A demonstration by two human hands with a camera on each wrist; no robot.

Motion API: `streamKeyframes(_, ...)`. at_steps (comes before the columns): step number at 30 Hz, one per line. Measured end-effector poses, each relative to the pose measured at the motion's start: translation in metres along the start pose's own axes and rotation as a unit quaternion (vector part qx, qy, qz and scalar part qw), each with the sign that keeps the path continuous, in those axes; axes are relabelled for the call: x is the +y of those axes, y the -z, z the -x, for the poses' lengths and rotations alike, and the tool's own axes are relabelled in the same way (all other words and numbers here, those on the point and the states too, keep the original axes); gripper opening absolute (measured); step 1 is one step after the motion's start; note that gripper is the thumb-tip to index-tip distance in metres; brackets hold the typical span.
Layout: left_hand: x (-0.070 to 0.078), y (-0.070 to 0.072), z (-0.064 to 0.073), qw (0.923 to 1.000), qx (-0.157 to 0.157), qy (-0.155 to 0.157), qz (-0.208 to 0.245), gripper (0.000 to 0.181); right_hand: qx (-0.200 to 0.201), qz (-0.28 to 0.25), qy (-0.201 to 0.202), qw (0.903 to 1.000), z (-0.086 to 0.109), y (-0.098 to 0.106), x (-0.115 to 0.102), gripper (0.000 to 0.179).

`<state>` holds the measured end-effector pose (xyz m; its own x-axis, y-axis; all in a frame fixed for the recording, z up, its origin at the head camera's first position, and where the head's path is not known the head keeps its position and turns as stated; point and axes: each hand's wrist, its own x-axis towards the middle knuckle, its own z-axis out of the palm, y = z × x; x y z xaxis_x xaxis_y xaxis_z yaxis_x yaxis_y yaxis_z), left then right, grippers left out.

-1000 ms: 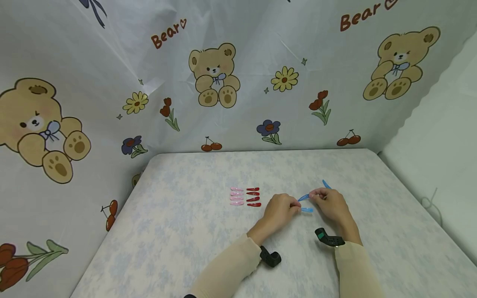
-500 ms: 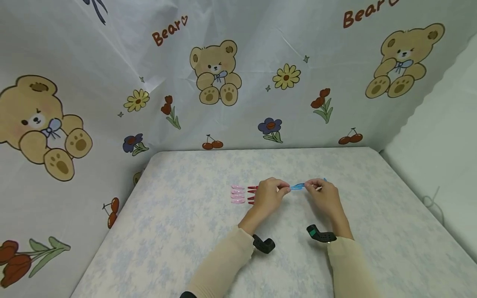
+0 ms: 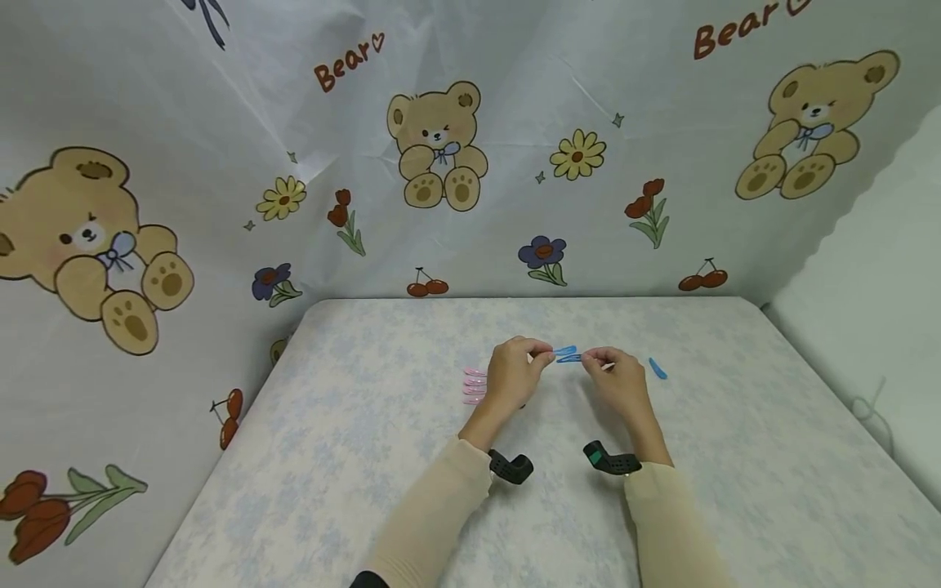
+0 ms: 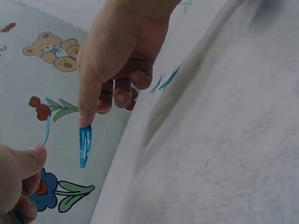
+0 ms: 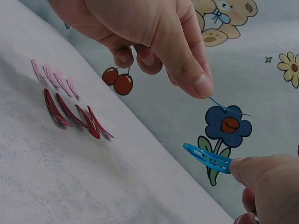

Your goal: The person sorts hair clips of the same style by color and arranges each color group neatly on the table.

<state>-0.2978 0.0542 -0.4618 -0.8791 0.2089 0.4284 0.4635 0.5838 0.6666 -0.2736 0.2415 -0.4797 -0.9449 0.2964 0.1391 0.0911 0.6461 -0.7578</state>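
Note:
In the head view my left hand pinches a blue snap hair clip between thumb and fingers. My right hand pinches another blue hair clip, and the two clips lie close side by side between the hands. The right hand's clip shows its slots in the right wrist view, while the left hand's clip appears nearly edge-on there. On the table, right of the right hand, lies a further blue clip. Two blue clips on the table appear in the left wrist view.
Several pink hair clips lie in a column left of my left hand. Several red hair clips lie beside them, mostly hidden by that hand in the head view. A bear-printed cloth stands behind the pale table.
Both hands have moved away from me and to the left, each still pinching its blue clip. The left hand now covers most of the red clips. The blue clip at right has become fully visible.

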Motion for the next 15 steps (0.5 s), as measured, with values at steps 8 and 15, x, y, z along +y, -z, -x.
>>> streamKeyframes(8, -0.009, 0.002, -0.008, 1.0000, -0.008, 0.003, -0.003, 0.015, -0.016, -0.020, -0.016, 0.9995, -0.002, -0.016, -0.008, 0.030)
streamKeyframes(15, -0.022, 0.006, -0.015, 0.9999, 0.006, 0.007, 0.008, 0.013, -0.028, -0.034, -0.032, 0.9985, -0.001, -0.033, -0.013, 0.027)
